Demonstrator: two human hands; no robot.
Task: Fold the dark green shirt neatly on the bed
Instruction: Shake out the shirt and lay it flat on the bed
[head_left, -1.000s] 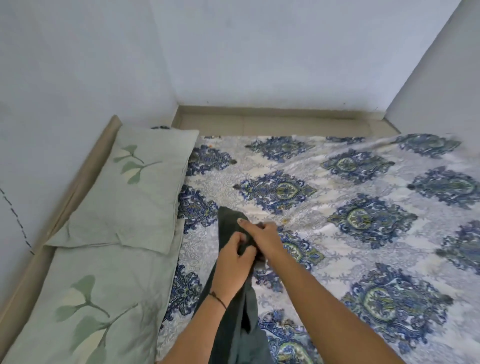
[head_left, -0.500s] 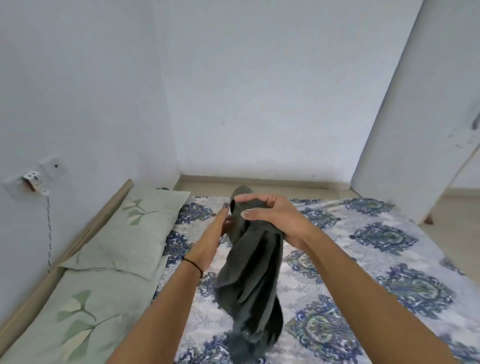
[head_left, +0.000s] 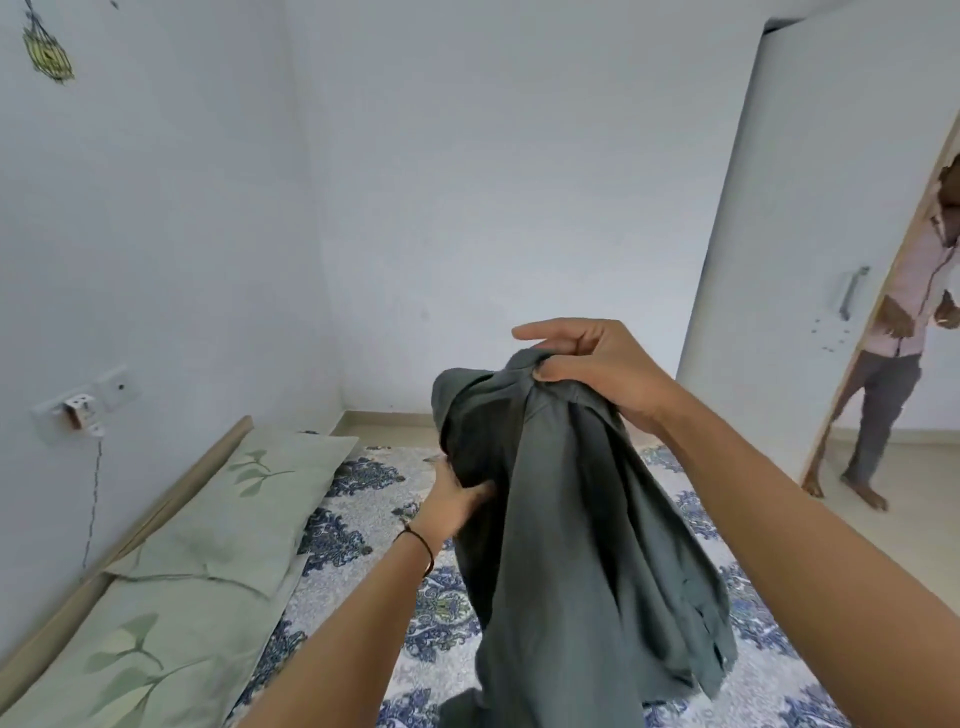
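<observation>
A person's right hand (head_left: 592, 364) holds a limp, crumpled dark green shirt (head_left: 571, 545) of woven cloth up in the air. The thumb and curled fingers pinch a bunch of fabric at the top, and the index finger sticks out straight.

The shirt hangs straight down from this hand, reaching past the bottom edge of the view. Holding it high probably lets the cloth drop open so a collar or seam can be found before it is laid flat.

The left hand (head_left: 454, 501), lower and to the left of the right hand, touches the shirt's side with its thumb on the front. Its fingers are hidden behind the cloth, so I cannot tell whether it grips.

Below both hands lies the bed (head_left: 363, 525), covered in a white sheet with blue medallions. Nothing is folded yet. A pale green leaf-print pillow (head_left: 249, 499) lies left of the left hand.
</observation>
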